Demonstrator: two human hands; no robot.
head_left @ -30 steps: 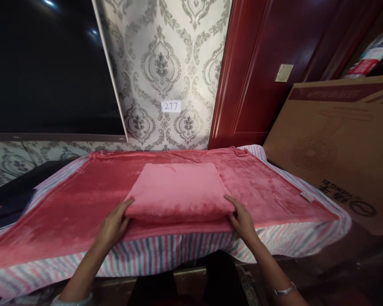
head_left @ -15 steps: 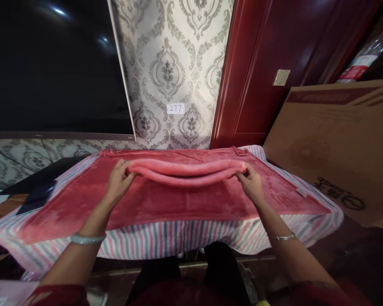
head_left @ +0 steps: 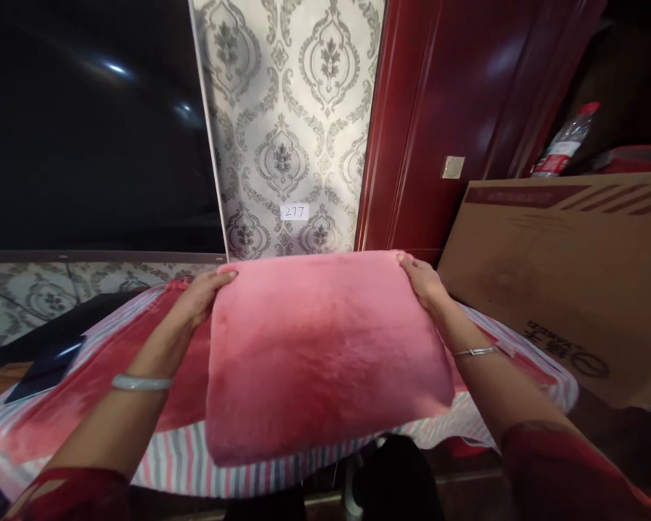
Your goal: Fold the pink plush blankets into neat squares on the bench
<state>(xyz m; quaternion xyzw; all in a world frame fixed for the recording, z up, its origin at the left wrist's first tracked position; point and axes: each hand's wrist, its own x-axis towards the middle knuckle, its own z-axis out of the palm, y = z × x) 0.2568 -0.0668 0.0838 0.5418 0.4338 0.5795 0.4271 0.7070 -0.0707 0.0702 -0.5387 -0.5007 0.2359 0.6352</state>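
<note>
A folded pink fleece blanket [head_left: 325,354] hangs in front of me like a thick rectangular pad, its broad face toward me. My left hand [head_left: 205,293] grips its upper left corner, thumb on the near side. At the upper right corner, my right hand [head_left: 424,281] holds it in the same way; the fingers of both hands are partly hidden behind the fabric. Below and behind it a red fleece cloth [head_left: 124,362] lies spread out, mostly covered from view by the blanket. Under that is a striped cloth [head_left: 179,459] in white, pink and grey.
A large dark TV screen [head_left: 92,130] fills the left. At the right stands a cardboard box [head_left: 564,282], with a plastic bottle [head_left: 564,145] behind its top edge. Patterned wallpaper [head_left: 282,155] with a paper label [head_left: 294,211] and a dark red door panel [head_left: 456,87] lie behind.
The folded blanket has gone from edge-on, sagging between my hands, to hanging with its broad face toward me. My hands still hold its two ends. The camera view has shifted slightly.
</note>
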